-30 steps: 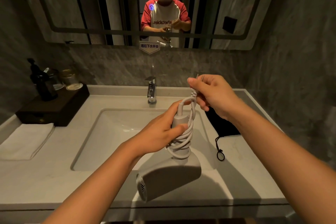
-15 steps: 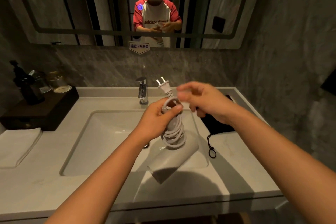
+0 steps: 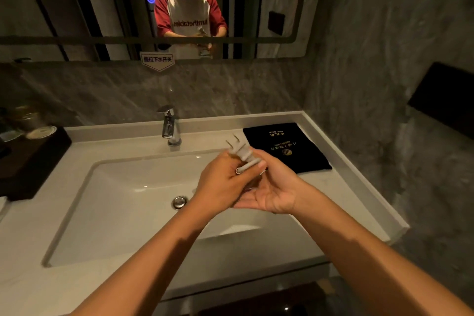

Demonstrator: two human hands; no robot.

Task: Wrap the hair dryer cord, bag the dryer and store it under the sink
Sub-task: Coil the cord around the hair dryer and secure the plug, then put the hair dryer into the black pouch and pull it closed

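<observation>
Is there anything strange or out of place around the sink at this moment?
Nothing stands out. The black bag lies flat on the counter right of the sink, and both hands hold the plug over the basin.

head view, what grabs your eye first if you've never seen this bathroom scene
First the two hands meeting over the sink basin: the left hand and right hand close together around a pale plug, its prongs pointing up and away. Next, the black drawstring bag with gold print, lying flat on the counter right of the chrome faucet. Above, the mirror reflects the person in a red and white shirt.
</observation>
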